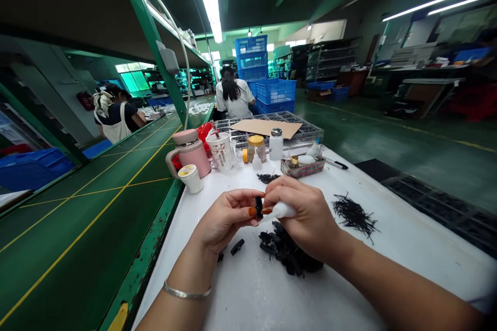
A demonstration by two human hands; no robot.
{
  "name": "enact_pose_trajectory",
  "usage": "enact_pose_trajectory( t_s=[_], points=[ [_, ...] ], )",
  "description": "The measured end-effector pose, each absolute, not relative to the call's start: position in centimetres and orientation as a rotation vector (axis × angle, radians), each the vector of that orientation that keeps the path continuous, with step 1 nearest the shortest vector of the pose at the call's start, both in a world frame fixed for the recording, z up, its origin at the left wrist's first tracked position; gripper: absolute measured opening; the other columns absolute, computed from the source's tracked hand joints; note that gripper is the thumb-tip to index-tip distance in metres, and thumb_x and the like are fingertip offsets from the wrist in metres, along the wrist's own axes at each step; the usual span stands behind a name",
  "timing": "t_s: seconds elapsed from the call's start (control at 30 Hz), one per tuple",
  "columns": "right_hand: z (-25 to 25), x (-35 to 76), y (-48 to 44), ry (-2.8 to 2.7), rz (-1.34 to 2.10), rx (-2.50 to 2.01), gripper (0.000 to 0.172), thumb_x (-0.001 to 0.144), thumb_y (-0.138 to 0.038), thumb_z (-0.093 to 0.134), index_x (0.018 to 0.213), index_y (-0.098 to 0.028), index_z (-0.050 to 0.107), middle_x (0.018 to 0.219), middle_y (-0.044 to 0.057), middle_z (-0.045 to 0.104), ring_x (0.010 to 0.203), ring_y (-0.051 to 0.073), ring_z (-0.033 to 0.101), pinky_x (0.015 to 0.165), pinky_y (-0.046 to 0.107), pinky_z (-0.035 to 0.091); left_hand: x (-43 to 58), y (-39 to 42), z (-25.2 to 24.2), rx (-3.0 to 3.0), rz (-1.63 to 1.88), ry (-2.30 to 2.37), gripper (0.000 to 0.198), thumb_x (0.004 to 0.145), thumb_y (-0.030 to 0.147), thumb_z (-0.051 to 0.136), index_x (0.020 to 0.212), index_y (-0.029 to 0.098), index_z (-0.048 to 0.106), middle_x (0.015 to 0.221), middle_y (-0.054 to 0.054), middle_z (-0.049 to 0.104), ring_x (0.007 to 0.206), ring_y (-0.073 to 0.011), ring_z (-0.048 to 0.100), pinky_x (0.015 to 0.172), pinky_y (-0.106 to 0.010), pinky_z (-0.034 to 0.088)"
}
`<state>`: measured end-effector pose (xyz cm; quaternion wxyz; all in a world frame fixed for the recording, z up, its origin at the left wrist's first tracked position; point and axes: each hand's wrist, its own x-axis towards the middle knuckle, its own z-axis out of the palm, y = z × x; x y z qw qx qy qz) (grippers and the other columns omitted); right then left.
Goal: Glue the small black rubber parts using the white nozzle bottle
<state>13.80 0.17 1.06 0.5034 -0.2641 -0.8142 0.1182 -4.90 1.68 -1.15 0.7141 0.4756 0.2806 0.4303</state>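
Between thumb and fingers, my left hand (227,217) pinches a small black part (259,207) upright above the white table (229,300). My right hand (305,212) is closed around a small white bottle (285,210), whose narrow tip points left, close to the black part. The fingertips of both hands nearly meet; whether they touch is unclear. Below my right hand lies a pile of black parts (289,253), partly hidden by it. A single black part (237,246) rests left of the pile. Thin black strips (354,214) lie in a heap on the right.
Behind the hands stand a pink mug (192,152), a white tub (190,179), a plastic cup (220,150), a jar (257,148), a metal-topped bottle (276,144) and a small tray (303,167). A green conveyor (97,201) runs along the left. Two people sit further back.
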Motion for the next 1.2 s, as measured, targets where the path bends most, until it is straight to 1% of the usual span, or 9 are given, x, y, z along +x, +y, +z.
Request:
enact_pose_trajectory(
  t_s=[0.23,0.33,0.43,0.57,0.7,0.8,0.9,1.03,1.2],
  points=[
    [0.4,13.5,0.2,-2.076,0.072,-0.616,0.016,0.077,-0.007,0.052,0.075,-0.018,0.064,0.083,0.005,0.063,0.073,0.015,0.057,0.065,0.026,0.043,-5.0,1.6,-1.5,1.065,0.936,0.668,0.029,0.069,0.016,0.078,0.097,0.018,0.075,0.077,-0.004,0.069,0.067,-0.0098,0.061,0.059,-0.018,0.046],
    [0.2,13.6,0.3,-2.084,0.207,-0.702,0.021,0.072,-0.003,0.052,0.075,-0.019,0.067,0.083,0.004,0.063,0.073,0.014,0.057,0.064,0.025,0.042,-4.9,1.6,-1.3,1.107,0.926,0.720,0.029,0.068,0.018,0.078,0.097,0.019,0.074,0.078,-0.004,0.069,0.070,-0.0111,0.060,0.063,-0.020,0.046],
    [0.2,13.8,0.7,-2.038,0.383,-0.806,0.023,0.073,-0.003,0.055,0.077,-0.020,0.070,0.084,0.002,0.062,0.074,0.013,0.057,0.066,0.024,0.041,-4.7,1.6,-1.0,1.199,0.931,0.801,0.032,0.070,0.022,0.077,0.101,0.018,0.073,0.084,-0.006,0.070,0.077,-0.0144,0.062,0.068,-0.023,0.047],
    [-0.1,14.0,1.5,-1.847,0.665,-0.928,0.002,0.074,-0.017,0.067,0.075,-0.017,0.068,0.075,0.000,0.064,0.071,0.013,0.057,0.065,0.024,0.041,-4.3,1.7,-1.0,1.305,1.073,0.970,0.033,0.071,0.028,0.076,0.103,0.020,0.071,0.088,-0.006,0.071,0.083,-0.0194,0.065,0.073,-0.028,0.052],
    [-1.0,13.8,2.5,-1.487,1.305,-0.926,0.023,0.075,-0.037,0.067,0.082,-0.016,0.061,0.066,0.000,0.063,0.055,0.011,0.056,0.047,0.021,0.035,-4.1,1.6,-1.4,1.548,1.238,1.169,0.020,0.074,0.031,0.073,0.092,0.022,0.073,0.092,-0.006,0.073,0.085,-0.0223,0.066,0.078,-0.032,0.053],
    [-1.7,13.6,2.8,-1.255,1.640,-0.829,0.031,0.073,-0.042,0.068,0.086,-0.015,0.058,0.067,0.002,0.066,0.052,0.011,0.059,0.043,0.019,0.031,-4.2,1.3,-1.4,1.888,1.276,1.211,0.013,0.077,0.028,0.070,0.088,0.026,0.075,0.090,-0.005,0.074,0.084,-0.0233,0.067,0.076,-0.031,0.053],
    [-2.1,13.5,2.9,-1.121,1.748,-0.788,0.032,0.067,-0.038,0.074,0.082,-0.014,0.058,0.065,0.001,0.065,0.055,0.010,0.061,0.046,0.018,0.033,-4.2,1.1,-1.1,2.169,1.314,1.126,0.013,0.079,0.022,0.067,0.085,0.029,0.076,0.089,-0.005,0.074,0.081,-0.0221,0.068,0.073,-0.029,0.053],
    [-2.3,13.7,3.2,-1.093,1.834,-0.766,0.038,0.060,-0.037,0.080,0.084,-0.014,0.060,0.063,0.001,0.065,0.058,0.012,0.062,0.052,0.019,0.036,-4.2,0.9,-0.7,2.293,1.315,1.078,0.021,0.080,0.018,0.064,0.089,0.032,0.077,0.093,-0.005,0.074,0.081,-0.0212,0.069,0.071,-0.026,0.053],
    [-2.3,14.1,3.5,-1.069,1.897,-0.743,0.042,0.055,-0.029,0.084,0.084,-0.015,0.058,0.063,0.000,0.065,0.058,0.011,0.061,0.054,0.020,0.038,-4.0,0.5,-0.6,2.279,1.352,1.103,0.024,0.079,0.016,0.065,0.095,0.032,0.076,0.097,-0.005,0.074,0.087,-0.0219,0.069,0.077,-0.029,0.053]
  ],
)
